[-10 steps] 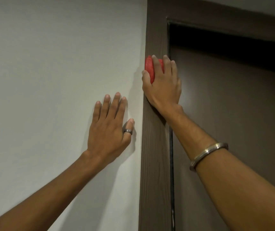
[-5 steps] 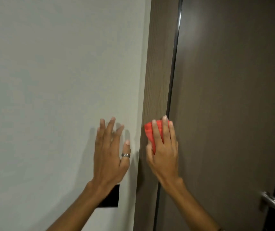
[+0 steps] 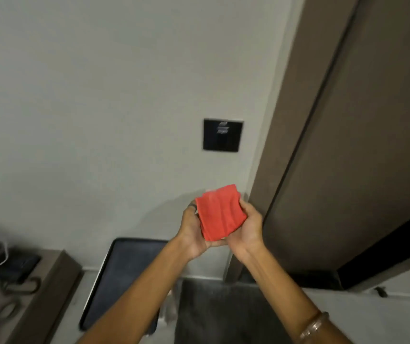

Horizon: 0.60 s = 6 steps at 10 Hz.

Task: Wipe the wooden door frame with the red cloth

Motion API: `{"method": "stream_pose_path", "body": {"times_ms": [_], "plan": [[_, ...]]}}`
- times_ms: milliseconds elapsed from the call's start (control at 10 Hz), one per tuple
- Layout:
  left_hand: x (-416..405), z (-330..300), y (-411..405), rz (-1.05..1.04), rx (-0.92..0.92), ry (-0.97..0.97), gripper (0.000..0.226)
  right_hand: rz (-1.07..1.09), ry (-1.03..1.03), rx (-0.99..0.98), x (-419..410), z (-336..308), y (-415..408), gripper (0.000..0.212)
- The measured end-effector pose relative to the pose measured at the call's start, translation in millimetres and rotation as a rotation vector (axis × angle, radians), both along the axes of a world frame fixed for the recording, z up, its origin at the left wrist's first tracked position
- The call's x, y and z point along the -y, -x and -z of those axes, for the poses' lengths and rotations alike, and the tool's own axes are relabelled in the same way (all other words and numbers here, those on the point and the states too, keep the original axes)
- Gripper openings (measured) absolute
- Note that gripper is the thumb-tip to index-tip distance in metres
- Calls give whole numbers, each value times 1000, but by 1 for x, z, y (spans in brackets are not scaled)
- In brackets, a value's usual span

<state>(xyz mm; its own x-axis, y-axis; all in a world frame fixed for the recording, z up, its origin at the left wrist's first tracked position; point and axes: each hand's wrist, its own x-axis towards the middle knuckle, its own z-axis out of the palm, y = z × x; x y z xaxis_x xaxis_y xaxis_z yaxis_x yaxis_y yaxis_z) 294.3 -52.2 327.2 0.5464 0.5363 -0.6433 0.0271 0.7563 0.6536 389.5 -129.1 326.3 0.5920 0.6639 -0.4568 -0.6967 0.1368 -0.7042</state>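
Observation:
The folded red cloth (image 3: pixel 220 211) is held flat between both hands, in front of the pale wall and just left of the wooden door frame (image 3: pixel 295 100). My left hand (image 3: pixel 192 229) grips its left edge; a ring shows on one finger. My right hand (image 3: pixel 247 228) cups its right and lower edge, with a metal bangle on that forearm. The cloth is off the frame, a short gap away. The brown frame runs slanted from the upper right down to the floor behind my right wrist.
A black switch plate (image 3: pixel 222 135) sits on the wall above the cloth. The brown door (image 3: pixel 353 157) fills the right. Below stand a dark rectangular tray-like panel (image 3: pixel 124 276), a dark mat (image 3: pixel 219 311), and a wooden shelf (image 3: pixel 37 291) with a cable at left.
My right hand took the cloth down and off the door frame. My left hand left the wall and joined it on the cloth. The view tilted down towards the floor.

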Motion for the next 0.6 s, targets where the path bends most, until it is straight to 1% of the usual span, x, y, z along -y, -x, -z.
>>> {"method": "stream_pose_path", "body": {"times_ms": [100,200,300,400,500,600], "plan": [[-17,68,53,-121,-124,106,74,-237,180,21,-13,69,49,53],[-29,123,91,-143,-228,127,70,-427,356,87,-25,120,79,40],[-46,197,144,-124,-319,140,57,-635,563,148,-48,198,115,28],[-66,243,170,-88,-362,103,54,-659,666,147,-69,246,138,39],[-94,280,193,-59,-424,37,57,-657,701,174,-93,289,168,52],[-98,283,200,-89,-536,-93,49,-685,740,259,-101,293,182,63]]}}
